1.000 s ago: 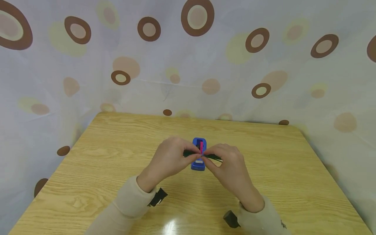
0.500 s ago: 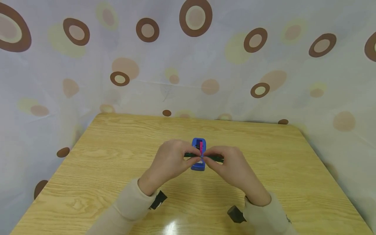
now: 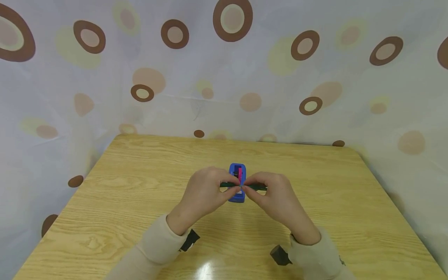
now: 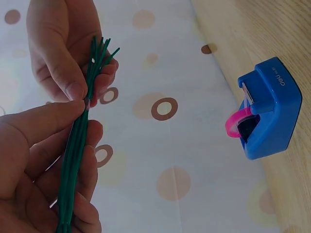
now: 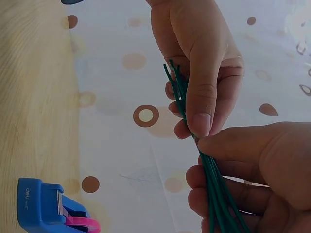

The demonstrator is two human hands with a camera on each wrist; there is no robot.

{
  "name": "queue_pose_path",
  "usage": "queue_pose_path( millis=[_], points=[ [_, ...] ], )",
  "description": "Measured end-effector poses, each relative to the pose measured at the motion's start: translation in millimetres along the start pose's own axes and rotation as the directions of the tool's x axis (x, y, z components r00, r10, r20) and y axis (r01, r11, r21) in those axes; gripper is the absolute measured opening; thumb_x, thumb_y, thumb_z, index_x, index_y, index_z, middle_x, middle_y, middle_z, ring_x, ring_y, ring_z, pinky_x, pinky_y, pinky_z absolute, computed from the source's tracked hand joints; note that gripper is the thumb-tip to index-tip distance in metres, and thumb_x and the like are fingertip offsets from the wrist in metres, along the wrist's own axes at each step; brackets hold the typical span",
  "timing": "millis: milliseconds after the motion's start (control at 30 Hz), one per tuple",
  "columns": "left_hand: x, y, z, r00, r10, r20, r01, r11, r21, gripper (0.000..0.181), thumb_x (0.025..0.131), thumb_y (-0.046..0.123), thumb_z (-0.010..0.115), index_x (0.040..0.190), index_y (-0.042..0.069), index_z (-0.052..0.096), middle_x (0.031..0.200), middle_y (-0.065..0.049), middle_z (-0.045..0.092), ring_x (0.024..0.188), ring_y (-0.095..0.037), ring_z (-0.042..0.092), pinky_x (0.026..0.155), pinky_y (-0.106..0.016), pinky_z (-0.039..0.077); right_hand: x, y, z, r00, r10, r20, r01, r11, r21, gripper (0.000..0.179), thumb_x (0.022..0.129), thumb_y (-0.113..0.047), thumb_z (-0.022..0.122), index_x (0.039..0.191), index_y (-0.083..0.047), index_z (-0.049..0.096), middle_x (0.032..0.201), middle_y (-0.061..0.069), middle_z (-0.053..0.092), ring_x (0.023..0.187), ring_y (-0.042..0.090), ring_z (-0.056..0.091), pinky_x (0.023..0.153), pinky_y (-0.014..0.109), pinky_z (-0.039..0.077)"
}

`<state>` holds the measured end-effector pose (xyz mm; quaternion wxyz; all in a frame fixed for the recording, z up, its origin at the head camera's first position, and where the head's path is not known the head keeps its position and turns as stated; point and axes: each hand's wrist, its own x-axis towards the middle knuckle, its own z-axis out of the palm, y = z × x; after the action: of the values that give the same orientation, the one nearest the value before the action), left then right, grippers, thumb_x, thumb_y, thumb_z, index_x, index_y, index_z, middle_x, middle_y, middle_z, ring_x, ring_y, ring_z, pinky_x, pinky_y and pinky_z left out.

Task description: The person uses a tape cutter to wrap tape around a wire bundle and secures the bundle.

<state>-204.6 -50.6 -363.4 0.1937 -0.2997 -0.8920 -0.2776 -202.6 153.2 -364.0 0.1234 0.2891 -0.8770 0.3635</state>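
A bundle of thin green stems, perhaps coated wires point(image 4: 73, 158), spans both hands, its loose ends fanned out slightly. My left hand point(image 3: 206, 190) pinches it between thumb and fingers from the left. From the right, my right hand point(image 3: 274, 194) pinches it too, the two thumbs nearly meeting in the middle. A narrow pinkish band shows on the bundle between the thumb tips in the left wrist view; the fingers hide most of it. Just beyond and below the hands stands a blue tape dispenser point(image 4: 277, 116) with a pink tape roll point(image 4: 232, 124).
The wooden table point(image 3: 147, 163) reaches back to a pale curtain point(image 3: 224, 77) printed with brown rings and spots. Black wrist cameras point(image 3: 190, 240) stick out from the inner side of both sleeves.
My right hand and forearm have shifted slightly right, and the bundle lies a little more level. Both hands keep their pinch at almost the same place; the dispenser has not moved.
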Motion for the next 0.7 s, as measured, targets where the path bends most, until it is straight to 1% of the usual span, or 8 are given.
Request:
queue_pose_path(
  millis=[100, 233, 433, 500, 600, 700],
  points=[
    [-0.2, -0.1, -0.6, 1.000, -0.009, 0.004, 0.009, 1.000, -0.010, 0.007, 0.082, 0.024, 0.083, 0.087, 0.019, 0.081, 0.084, 0.008, 0.074, 0.075, -0.007, 0.066, 0.061, -0.024, 0.049, -0.5, -0.4, 1.6, 1.000, -0.015, -0.022, 0.014, 1.000, -0.016, 0.007, 0.086, -0.010, 0.078, 0.091, -0.014, 0.076, 0.091, -0.007, 0.072, 0.083, 0.009, 0.068, 0.074, 0.030, 0.056],
    [0.0, -0.4, -1.2, 1.000, -0.018, 0.022, 0.018, 1.000, -0.017, 0.008, 0.084, 0.025, 0.081, 0.089, 0.019, 0.081, 0.086, 0.008, 0.074, 0.074, -0.005, 0.066, 0.061, -0.022, 0.049, -1.2, 0.6, 3.7, 0.998, -0.034, -0.052, 0.032, 0.998, -0.047, 0.008, 0.084, -0.010, 0.080, 0.090, -0.015, 0.076, 0.089, -0.008, 0.071, 0.082, 0.008, 0.067, 0.072, 0.031, 0.056],
    [0.8, -0.4, -2.2, 0.999, -0.019, 0.042, 0.021, 0.999, -0.040, 0.009, 0.086, 0.027, 0.079, 0.090, 0.019, 0.081, 0.088, 0.009, 0.074, 0.073, -0.002, 0.065, 0.062, -0.021, 0.048, -3.0, 0.1, 3.3, 0.990, -0.096, -0.104, 0.086, 0.991, -0.101, 0.011, 0.081, -0.012, 0.083, 0.088, -0.016, 0.076, 0.086, -0.010, 0.069, 0.080, 0.007, 0.064, 0.068, 0.031, 0.054],
    [1.2, -0.4, -3.0, 0.999, -0.016, 0.046, 0.019, 0.998, -0.059, 0.009, 0.086, 0.026, 0.079, 0.091, 0.019, 0.081, 0.087, 0.009, 0.074, 0.073, -0.002, 0.064, 0.062, -0.021, 0.048, -3.0, -0.7, 2.7, 0.986, -0.117, -0.122, 0.104, 0.988, -0.113, 0.011, 0.080, -0.012, 0.084, 0.087, -0.016, 0.076, 0.085, -0.011, 0.068, 0.080, 0.006, 0.063, 0.068, 0.030, 0.053],
    [2.4, -1.1, -4.4, 0.998, -0.019, 0.057, 0.024, 0.995, -0.097, 0.009, 0.086, 0.026, 0.079, 0.093, 0.019, 0.081, 0.087, 0.009, 0.074, 0.067, -0.001, 0.060, 0.060, -0.021, 0.047, -2.7, -1.3, 2.1, 0.977, -0.155, -0.150, 0.138, 0.983, -0.118, 0.013, 0.078, -0.012, 0.085, 0.086, -0.016, 0.076, 0.084, -0.011, 0.068, 0.079, 0.006, 0.062, 0.068, 0.030, 0.052],
    [3.6, -1.1, -6.7, 0.997, -0.026, 0.073, 0.037, 0.988, -0.148, 0.010, 0.087, 0.025, 0.078, 0.094, 0.019, 0.081, 0.087, 0.009, 0.074, 0.065, 0.001, 0.057, 0.059, -0.022, 0.048, -3.0, -1.8, 1.9, 0.965, -0.192, -0.179, 0.171, 0.977, -0.126, 0.014, 0.077, -0.011, 0.086, 0.084, -0.015, 0.075, 0.084, -0.010, 0.068, 0.079, 0.006, 0.062, 0.068, 0.031, 0.052]
  ],
)
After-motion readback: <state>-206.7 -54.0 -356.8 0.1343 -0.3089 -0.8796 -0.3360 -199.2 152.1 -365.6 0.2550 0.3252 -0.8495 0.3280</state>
